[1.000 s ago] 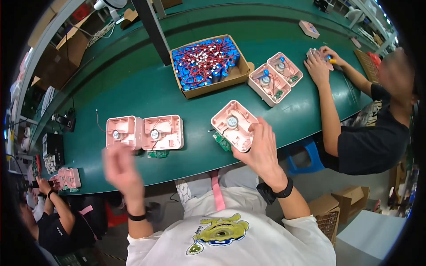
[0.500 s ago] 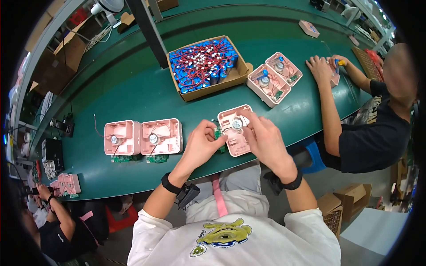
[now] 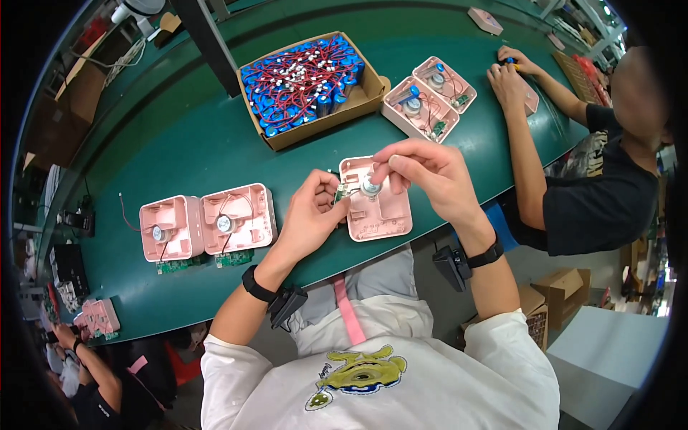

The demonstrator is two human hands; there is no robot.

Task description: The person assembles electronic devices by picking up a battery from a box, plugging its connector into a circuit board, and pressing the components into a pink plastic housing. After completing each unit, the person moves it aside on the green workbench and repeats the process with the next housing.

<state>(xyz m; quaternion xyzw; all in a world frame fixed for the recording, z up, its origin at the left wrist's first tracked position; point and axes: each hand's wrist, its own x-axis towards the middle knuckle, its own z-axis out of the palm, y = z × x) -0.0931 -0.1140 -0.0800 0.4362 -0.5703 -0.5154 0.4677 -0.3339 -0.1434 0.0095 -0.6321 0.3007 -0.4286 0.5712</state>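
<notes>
In front of me a pink plastic housing half (image 3: 387,223) lies with its inside up, a round silver speaker (image 3: 370,186) in it. My left hand (image 3: 315,209) is at the housing's left edge, thumb and fingers closed on a small green circuit board (image 3: 340,193). Above the speaker and the housing's far edge is my right hand (image 3: 433,175), thumb and fingertips brought together; what they pinch, if anything, is too small to make out. To the left stand two more pink housings (image 3: 188,247) with speakers, thin wires and green boards at their near edges.
A cardboard box (image 3: 313,129) of blue cylindrical batteries with red wires stands beyond my hands. Right of it sit two pink housings (image 3: 451,104) holding batteries. A co-worker's hands (image 3: 510,84) handle a pink part at the right. Another person works at the far left.
My right hand has risen off the housing's right side, its fingertips now together over the far edge. The housing has turned slightly. My left hand keeps the board, and the whole view has shifted.
</notes>
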